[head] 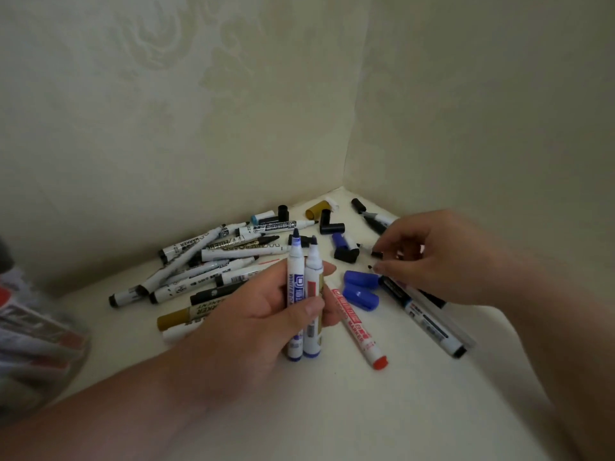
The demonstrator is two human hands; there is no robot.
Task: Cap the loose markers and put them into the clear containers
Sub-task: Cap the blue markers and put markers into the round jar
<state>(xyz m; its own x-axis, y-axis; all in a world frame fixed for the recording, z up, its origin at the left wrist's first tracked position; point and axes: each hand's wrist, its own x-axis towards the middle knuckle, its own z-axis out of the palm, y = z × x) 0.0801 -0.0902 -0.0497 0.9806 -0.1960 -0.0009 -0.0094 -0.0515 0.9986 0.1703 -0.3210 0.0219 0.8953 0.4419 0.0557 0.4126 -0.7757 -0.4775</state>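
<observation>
Head view: my left hand [266, 314] grips two uncapped blue markers [295, 277] upright, tips up, thumb wrapped across their barrels, above the cream tabletop [332, 410]. A gold-banded barrel seems to sit behind them in the same grip, though I cannot be sure.

My right hand [429, 254] hovers with curled fingers over the scattered caps on the right. Its fingertips are close to a small black piece, and I cannot tell whether they pinch it or hold nothing.

Two blue caps [361, 280] lie just beside the held markers, next to a red marker [357, 322] lying flat. The pile of loose markers [206, 261] sprawls toward the wall corner, with black caps [332, 227] beyond. A clear container [30, 327], blurred at the left edge, already holds markers.

To cap well, I judge, my right hand should take a blue cap, not a black one, line its open end up with one tip, and press straight down until it seats, while my left hand keeps both barrels steady.
</observation>
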